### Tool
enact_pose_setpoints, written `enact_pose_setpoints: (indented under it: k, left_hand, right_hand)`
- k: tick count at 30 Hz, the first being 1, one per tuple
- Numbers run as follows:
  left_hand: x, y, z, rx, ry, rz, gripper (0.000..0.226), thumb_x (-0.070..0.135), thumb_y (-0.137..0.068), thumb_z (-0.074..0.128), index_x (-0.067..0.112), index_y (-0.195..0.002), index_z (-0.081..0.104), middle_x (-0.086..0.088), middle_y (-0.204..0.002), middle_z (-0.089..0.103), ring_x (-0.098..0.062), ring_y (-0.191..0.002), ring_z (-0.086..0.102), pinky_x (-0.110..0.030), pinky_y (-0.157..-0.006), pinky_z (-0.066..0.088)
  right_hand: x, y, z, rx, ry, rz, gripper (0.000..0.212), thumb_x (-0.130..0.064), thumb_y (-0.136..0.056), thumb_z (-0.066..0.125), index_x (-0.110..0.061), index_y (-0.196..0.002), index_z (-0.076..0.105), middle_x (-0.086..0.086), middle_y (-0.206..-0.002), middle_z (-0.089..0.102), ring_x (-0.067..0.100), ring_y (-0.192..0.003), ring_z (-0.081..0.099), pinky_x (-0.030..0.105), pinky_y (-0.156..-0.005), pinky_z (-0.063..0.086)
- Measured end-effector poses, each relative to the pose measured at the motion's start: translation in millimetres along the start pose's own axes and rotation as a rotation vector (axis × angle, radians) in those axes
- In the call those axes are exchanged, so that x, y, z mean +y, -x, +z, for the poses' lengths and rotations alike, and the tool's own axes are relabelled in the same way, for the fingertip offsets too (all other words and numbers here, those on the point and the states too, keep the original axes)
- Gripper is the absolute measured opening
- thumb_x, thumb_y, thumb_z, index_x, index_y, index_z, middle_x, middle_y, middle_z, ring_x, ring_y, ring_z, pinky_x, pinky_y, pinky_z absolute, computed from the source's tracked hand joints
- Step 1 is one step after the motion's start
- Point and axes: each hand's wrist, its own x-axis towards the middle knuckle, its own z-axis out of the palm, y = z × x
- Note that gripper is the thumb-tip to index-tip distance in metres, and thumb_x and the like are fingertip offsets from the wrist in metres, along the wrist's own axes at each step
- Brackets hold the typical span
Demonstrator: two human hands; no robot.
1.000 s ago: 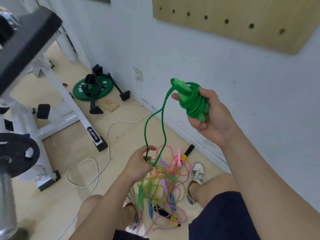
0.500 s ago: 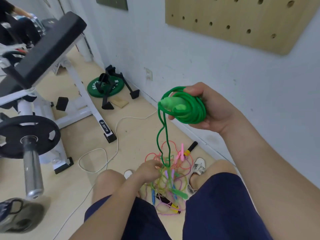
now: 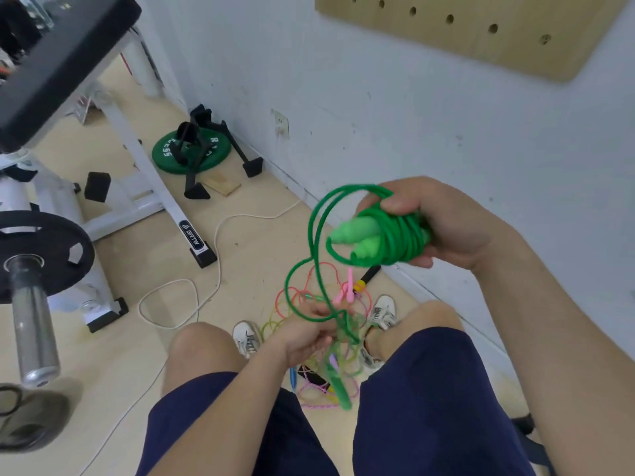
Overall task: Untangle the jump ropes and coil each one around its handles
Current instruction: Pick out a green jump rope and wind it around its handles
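My right hand (image 3: 443,225) grips a green jump rope bundle (image 3: 388,240), its cord wound round two light green handles that point left. A loose length of the green cord (image 3: 314,255) loops down from the bundle to my left hand (image 3: 307,329), which pinches it low between my knees. Beneath that hand a tangled pile of ropes (image 3: 330,365) in pink, yellow, green and purple lies on the floor by my white shoes. A pink handle (image 3: 343,292) and a black and yellow handle (image 3: 366,280) stick out at the far side of the pile.
A white wall (image 3: 412,125) runs close on the right. A weight bench frame (image 3: 165,201) and a barbell with a black plate (image 3: 34,255) stand to the left. A green weight plate (image 3: 190,151) and a white cable (image 3: 192,286) lie on the floor.
My right hand has lowered and turned the green bundle so the handles point left. My left hand has dropped toward the pile with the loose cord. The camera has tilted further down.
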Motion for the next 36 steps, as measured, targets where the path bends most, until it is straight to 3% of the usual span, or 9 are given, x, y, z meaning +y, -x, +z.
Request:
enact_pose_setpoints:
  k: [5,11,14,19,23,26,30,33,36]
  left_hand:
    - [26.3,8.4,-12.0,0.095,0.260,0.282,0.026,-0.017,-0.084,0.053,0.001,-0.092,0.070,-0.009,-0.074,0.072,-0.014,-0.057,0.066,-0.022,-0.055,0.054]
    - [35.6,14.7,-17.8,0.360,0.181,0.406,0.017,-0.007,-0.084,0.064,0.005,-0.096,0.070,-0.007,-0.074,0.071,-0.015,-0.056,0.063,-0.023,-0.050,0.050]
    - [22.6,5.2,-39.5,0.502,-0.133,0.368,0.016,0.004,-0.086,0.064,0.019,-0.083,0.070,-0.004,-0.068,0.068,-0.019,-0.055,0.060,-0.029,-0.051,0.050]
    - [-6.4,-11.1,-73.5,0.649,-0.816,0.074,0.025,0.038,-0.092,0.048,0.021,-0.082,0.064,0.000,-0.072,0.066,-0.022,-0.071,0.061,-0.029,-0.059,0.041]
    - [-12.5,-21.4,-84.1,0.627,-0.869,-0.154,0.037,0.036,-0.093,0.045,0.009,-0.070,0.058,-0.005,-0.072,0.060,-0.025,-0.073,0.057,-0.028,-0.055,0.034]
    - [-21.2,-24.7,-83.8,0.483,-0.951,-0.169,0.022,0.030,-0.087,0.057,0.015,-0.103,0.061,-0.004,-0.103,0.063,-0.022,-0.092,0.058,-0.026,-0.071,0.042]
    - [-31.0,-24.3,-74.2,0.039,-0.758,0.043,0.087,0.005,-0.077,0.067,0.040,-0.145,0.026,0.008,-0.143,0.040,-0.014,-0.126,0.046,-0.036,-0.099,0.046]
    - [-21.7,-18.7,-57.2,-0.193,-0.706,0.068,0.070,0.004,-0.079,0.057,0.040,-0.137,0.043,0.014,-0.143,0.043,-0.007,-0.134,0.038,-0.039,-0.112,0.035]
    - [-20.1,-1.4,-37.8,-0.420,-0.487,0.007,0.047,0.000,-0.069,0.050,0.027,-0.099,0.072,-0.011,-0.118,0.066,-0.023,-0.117,0.059,-0.047,-0.106,0.042]
  right_hand:
    - [44.9,15.0,-1.6,0.113,0.221,0.192,0.033,-0.037,-0.071,0.058,-0.021,-0.094,0.076,0.031,-0.089,0.067,0.022,-0.039,0.044,0.020,-0.038,0.029]
    - [97.9,17.9,30.9,-0.140,-0.590,0.099,0.038,-0.036,-0.065,0.068,-0.006,-0.087,0.073,0.023,-0.127,0.062,0.023,-0.047,0.053,0.019,-0.033,0.029]
    - [99.7,12.0,30.2,-0.365,-1.223,-0.162,0.036,-0.013,-0.092,0.044,0.015,-0.112,0.055,0.041,-0.138,0.039,0.035,-0.063,0.048,0.029,-0.048,0.040]
    - [76.5,2.8,12.8,-0.235,-1.193,-0.349,0.037,-0.016,-0.089,0.055,0.013,-0.110,0.060,0.033,-0.135,0.048,0.023,-0.044,0.039,0.023,-0.044,0.039]
    - [74.5,-4.6,2.0,-0.123,-1.101,-0.385,0.037,-0.027,-0.088,0.054,-0.001,-0.110,0.066,0.016,-0.139,0.052,0.019,-0.040,0.036,0.019,-0.042,0.011]
    - [78.9,-9.7,2.8,-0.121,-1.115,-0.404,0.035,-0.029,-0.087,0.057,-0.005,-0.109,0.068,0.011,-0.137,0.054,0.018,-0.039,0.035,0.019,-0.042,0.022]
    - [78.7,-19.1,9.0,-0.090,-1.110,-0.398,0.031,-0.031,-0.080,0.064,-0.010,-0.102,0.071,0.008,-0.129,0.059,0.015,-0.035,0.048,0.017,-0.038,0.026]
    - [70.1,-27.5,13.2,-0.030,-1.111,-0.360,0.028,-0.031,-0.073,0.067,-0.013,-0.094,0.072,0.006,-0.119,0.061,0.014,-0.032,0.046,0.015,-0.036,0.026]
    - [59.8,-40.2,11.9,0.134,-1.051,-0.269,0.026,-0.034,-0.076,0.053,-0.016,-0.088,0.068,0.004,-0.109,0.062,0.011,-0.030,0.037,0.014,-0.033,0.026]
